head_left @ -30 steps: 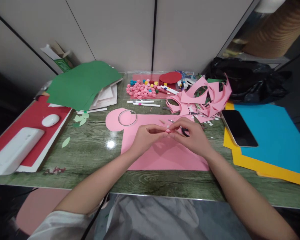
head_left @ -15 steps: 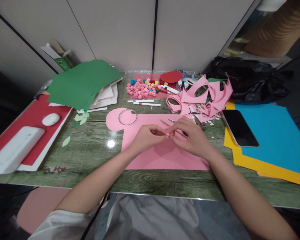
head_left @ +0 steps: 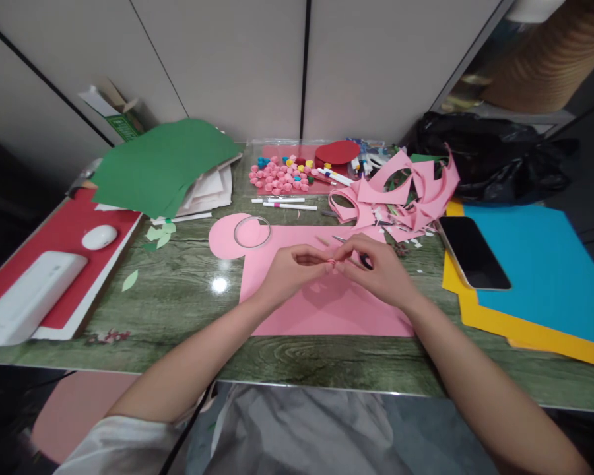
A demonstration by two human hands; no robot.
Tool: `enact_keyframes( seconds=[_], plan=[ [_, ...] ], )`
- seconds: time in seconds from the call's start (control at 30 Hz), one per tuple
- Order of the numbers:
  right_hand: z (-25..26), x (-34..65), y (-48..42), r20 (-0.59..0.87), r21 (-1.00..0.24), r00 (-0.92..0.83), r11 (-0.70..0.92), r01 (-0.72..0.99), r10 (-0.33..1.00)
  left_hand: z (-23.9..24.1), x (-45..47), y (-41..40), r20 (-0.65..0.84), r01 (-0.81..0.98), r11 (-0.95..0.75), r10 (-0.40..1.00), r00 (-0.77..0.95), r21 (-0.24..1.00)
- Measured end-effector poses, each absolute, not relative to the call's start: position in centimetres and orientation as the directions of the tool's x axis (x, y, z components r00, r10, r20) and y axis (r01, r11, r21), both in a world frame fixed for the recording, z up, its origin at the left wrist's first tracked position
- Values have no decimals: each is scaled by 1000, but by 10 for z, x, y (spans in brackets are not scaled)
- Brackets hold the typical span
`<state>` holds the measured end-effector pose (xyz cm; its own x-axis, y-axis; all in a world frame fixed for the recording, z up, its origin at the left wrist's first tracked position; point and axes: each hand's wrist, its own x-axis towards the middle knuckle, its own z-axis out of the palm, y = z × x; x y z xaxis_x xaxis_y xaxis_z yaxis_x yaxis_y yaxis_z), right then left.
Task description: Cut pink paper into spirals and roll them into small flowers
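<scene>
Both my hands meet above a pink paper sheet (head_left: 327,310) in the middle of the table. My left hand (head_left: 290,270) and my right hand (head_left: 381,267) each pinch one small pink paper piece (head_left: 331,262) between their fingertips. Scissors (head_left: 351,247) lie under my right hand, mostly hidden by it. A clear ring (head_left: 252,232) rests on the round corner of the pink sheet, left of my hands.
Pink paper offcuts (head_left: 406,188), markers (head_left: 290,206) and several small rolled paper flowers (head_left: 280,177) lie at the back. A phone (head_left: 472,254) sits on blue (head_left: 539,270) and yellow sheets to the right. Green paper (head_left: 163,165), a white mouse (head_left: 99,236) and a white device (head_left: 30,297) are on the left.
My fingers have shifted slightly on the small pink piece, still pinching it; the hands stay in the same spot above the pink sheet.
</scene>
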<state>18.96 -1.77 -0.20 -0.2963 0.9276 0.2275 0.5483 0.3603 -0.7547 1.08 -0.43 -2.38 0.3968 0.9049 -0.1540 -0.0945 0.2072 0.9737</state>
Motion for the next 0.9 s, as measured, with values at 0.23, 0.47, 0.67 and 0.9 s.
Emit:
enact_keyframes(
  seconds=[0.23, 0.47, 0.67, 0.9],
  plan=[
    [-3, 191, -16, 158, -782, -297, 303, 544, 942, -20, 10, -5, -166, -46, 202, 896, 413, 978],
    [-2, 189, -17, 176, -758, -293, 319, 569, 940, -22, 10, -4, -163, 11, 174, 895, 415, 985],
    [-2, 188, -18, 175, -728, -309, 334, 598, 935, -22, 9, -3, -172, 63, 160, 898, 404, 985],
    [3, 193, -15, 2, -795, -320, 196, 574, 947, -19, 8, -1, -221, -18, 260, 854, 471, 966]
  ],
)
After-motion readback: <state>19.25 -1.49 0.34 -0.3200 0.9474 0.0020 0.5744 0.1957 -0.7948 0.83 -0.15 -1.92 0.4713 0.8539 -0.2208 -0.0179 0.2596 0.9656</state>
